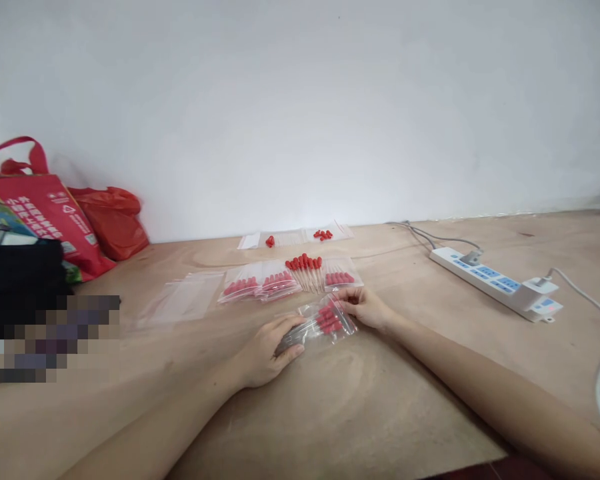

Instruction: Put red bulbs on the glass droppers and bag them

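Observation:
Between my hands is a clear zip bag (311, 327) with several red-tipped sticks inside, lying on its side just above or on the wooden table. My left hand (273, 350) is closed around the bag's left end, fingers over it and thumb below. At the right end, my right hand (363, 307) pinches the bag near its zip edge. Just beyond lies a fan of loose red-tipped sticks (305, 265). Filled zip bags (240, 283) rest to its left, and another filled bag (341, 277) is at its right.
Flat bags (185, 297) lie left on the wooden table (430, 400). Bags with red tips (323, 235) are near the wall. A power strip (495, 280) with cables sits right. A red shopping bag (55, 213), a red plastic bag (113, 220) and a black item (20, 287) stand left.

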Demonstrator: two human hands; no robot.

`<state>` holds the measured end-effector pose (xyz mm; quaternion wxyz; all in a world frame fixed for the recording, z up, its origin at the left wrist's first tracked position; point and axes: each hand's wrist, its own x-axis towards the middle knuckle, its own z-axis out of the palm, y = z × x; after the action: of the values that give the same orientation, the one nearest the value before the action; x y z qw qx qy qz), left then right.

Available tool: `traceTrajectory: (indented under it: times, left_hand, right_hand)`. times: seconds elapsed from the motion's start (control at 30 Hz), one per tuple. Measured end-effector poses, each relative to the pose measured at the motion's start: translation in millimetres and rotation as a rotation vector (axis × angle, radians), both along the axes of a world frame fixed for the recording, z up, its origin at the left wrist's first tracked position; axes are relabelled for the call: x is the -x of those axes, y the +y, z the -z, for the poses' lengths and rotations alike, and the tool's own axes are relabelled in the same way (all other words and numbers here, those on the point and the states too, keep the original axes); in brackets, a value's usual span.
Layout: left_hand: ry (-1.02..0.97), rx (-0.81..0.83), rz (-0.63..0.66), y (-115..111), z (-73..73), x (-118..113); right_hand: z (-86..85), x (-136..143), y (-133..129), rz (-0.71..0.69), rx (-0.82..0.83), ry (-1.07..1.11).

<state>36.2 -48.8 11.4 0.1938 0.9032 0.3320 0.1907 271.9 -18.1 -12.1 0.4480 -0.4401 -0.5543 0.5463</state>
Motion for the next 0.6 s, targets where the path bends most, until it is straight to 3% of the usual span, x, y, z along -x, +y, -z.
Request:
traceTrajectory:
  times: [0.1,0.2,0.27,0.47,0.53,0.6]
  left_hand:
    - [-0.003,-0.003,0.0,0,-0.9,0]
    - [0.007,0.0,0.002,0,-0.8,0]
    - [0.009,-0.005,0.0,0,-0.2,0]
    - [-0.006,-0.006,-0.011,-1,-0.2,-1]
    - [-0.007,-0.005,-0.02,-1,-0.2,-1]
    - [0.003,-0.005,-0.029,0,0.3,-1]
  right_hand:
    - [3.1,8,-1,0.048,-0.011,0.005]
    - [4.7,10,-3,-0.134,-0.048,-0.028]
    - [6.4,8,-3,-0.179,-0.093,-0.083]
    - [5.3,-9,20,0.311,-0.331,-0.423]
    - [-3.1,-9,34,0.409,-0.403,-0.549]
    - [-13.7,-2,48,0.435,-0.37,-0.717]
